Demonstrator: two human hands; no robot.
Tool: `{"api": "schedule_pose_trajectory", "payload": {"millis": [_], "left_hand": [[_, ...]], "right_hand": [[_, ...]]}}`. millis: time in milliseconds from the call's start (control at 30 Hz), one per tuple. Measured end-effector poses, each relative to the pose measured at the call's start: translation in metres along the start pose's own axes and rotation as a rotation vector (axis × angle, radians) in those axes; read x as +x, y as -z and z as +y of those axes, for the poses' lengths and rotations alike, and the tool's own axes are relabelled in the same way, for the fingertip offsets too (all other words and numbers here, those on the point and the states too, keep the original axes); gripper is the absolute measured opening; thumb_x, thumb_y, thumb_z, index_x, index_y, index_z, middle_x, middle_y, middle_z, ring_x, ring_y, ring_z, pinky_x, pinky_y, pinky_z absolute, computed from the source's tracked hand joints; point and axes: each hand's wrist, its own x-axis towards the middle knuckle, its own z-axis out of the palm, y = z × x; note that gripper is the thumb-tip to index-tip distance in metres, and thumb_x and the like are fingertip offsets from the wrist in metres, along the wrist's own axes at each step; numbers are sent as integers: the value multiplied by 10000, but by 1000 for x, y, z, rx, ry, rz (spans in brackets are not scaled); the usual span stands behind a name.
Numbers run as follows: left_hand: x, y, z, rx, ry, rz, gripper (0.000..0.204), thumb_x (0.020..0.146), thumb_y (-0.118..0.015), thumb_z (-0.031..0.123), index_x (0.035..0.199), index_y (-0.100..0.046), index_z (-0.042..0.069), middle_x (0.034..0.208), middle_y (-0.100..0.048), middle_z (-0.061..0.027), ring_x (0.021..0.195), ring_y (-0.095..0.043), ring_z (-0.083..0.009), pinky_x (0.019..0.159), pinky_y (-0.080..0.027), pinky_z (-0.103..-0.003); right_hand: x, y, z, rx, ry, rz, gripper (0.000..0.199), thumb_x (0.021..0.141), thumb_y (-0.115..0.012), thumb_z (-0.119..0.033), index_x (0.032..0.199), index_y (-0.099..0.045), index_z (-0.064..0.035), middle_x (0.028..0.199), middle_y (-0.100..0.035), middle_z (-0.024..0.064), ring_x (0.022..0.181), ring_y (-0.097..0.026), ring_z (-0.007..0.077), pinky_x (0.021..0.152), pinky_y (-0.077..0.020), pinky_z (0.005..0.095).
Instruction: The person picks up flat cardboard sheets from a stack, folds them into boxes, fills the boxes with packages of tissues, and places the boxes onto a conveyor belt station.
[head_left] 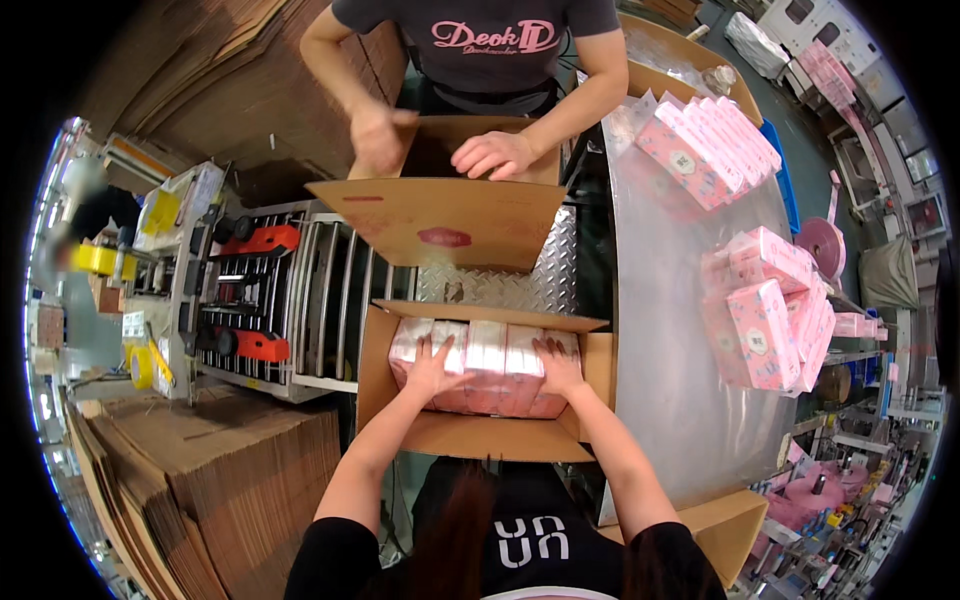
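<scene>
In front of me stands an open cardboard box [490,437], its flaps spread outward. A row of pink-and-white plastic-wrapped packs [500,385] fills it. My left hand [435,368] lies with fingers spread on the packs at the left. On the packs at the right rests my right hand [557,366], its fingers spread too. Neither hand grips anything; both touch the wrapped tops. Across from me, a co-worker's hands [492,155] are at a second open cardboard box [440,215], whose inside is mostly hidden.
To the right is a metal table [660,400] with pink packs [705,150] at its far end and a pile of packs [770,310] nearer. A roller conveyor [325,295] with red guides lies left. Flat cardboard stacks [240,480] stand at the near left. Diamond-plate metal [500,288] separates the boxes.
</scene>
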Motion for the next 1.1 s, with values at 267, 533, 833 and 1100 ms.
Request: {"api": "schedule_pose_trajectory", "payload": {"millis": [267, 533, 833, 1100], "left_hand": [[141, 12, -23, 105, -31, -558, 1283, 555, -556, 922, 1524, -307, 118, 1555, -326, -157, 1444, -290, -323, 1189, -261, -398], [111, 3, 26, 78, 13, -363, 880, 807, -389, 830, 1424, -497, 211, 1503, -419, -159, 1403, -348, -396, 1150, -234, -534], [44, -41, -13, -204, -96, 125, 500, 878, -661, 345, 1217, -599, -17, 1056, -679, -231, 944, -681, -364, 829, -541, -438], [0, -18, 210, -458, -483, 133, 388, 873, -677, 136, 1238, -622, 16, 1049, -688, -202, 964, -676, -303, 856, -529, -356]], "right_hand": [[106, 33, -3, -116, -49, -438, 583, 677, -629, -102, 1257, -598, -47, 1241, -633, 197, 1157, -614, 337, 947, -520, 415], [38, -45, 12, 185, -83, 188, 273, 843, -533, -151, 1050, -696, -80, 1082, -683, 181, 1032, -654, 328, 869, -531, 433], [-163, 208, 225, 243, -304, 970, 359, 764, -667, -163, 1100, -644, -38, 1199, -624, 185, 1158, -581, 325, 981, -474, 421], [-175, 284, 385, 127, -604, 502, 888, 566, -825, -595, 1194, -555, -28, 1057, -696, 182, 961, -681, 356, 871, -517, 471]]}}
